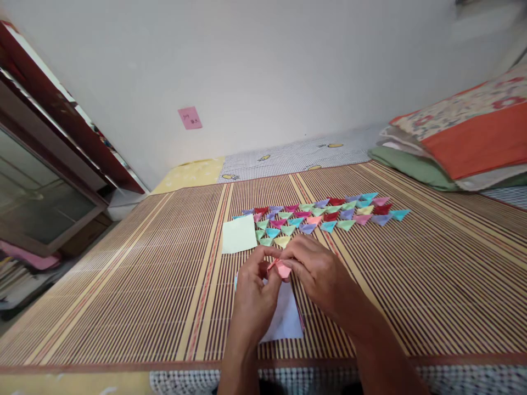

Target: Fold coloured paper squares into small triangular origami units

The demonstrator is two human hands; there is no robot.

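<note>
Between my two hands is a small folded piece of pink paper. My left hand pinches it from the left with thumb and fingers. The fingertips of my right hand close on its upper right side. Beneath the hands lies a whitish-lavender sheet of paper, partly covered by my left hand. Just beyond the hands, small folded paper pieces in many colours stand in several rows. A pale green square of paper lies at the left end of these rows.
A striped bamboo mat spreads over the bed. At the back right are a folded green cloth and an orange floral pillow. A pink note is stuck to the white wall. A glass-fronted cabinet stands at left.
</note>
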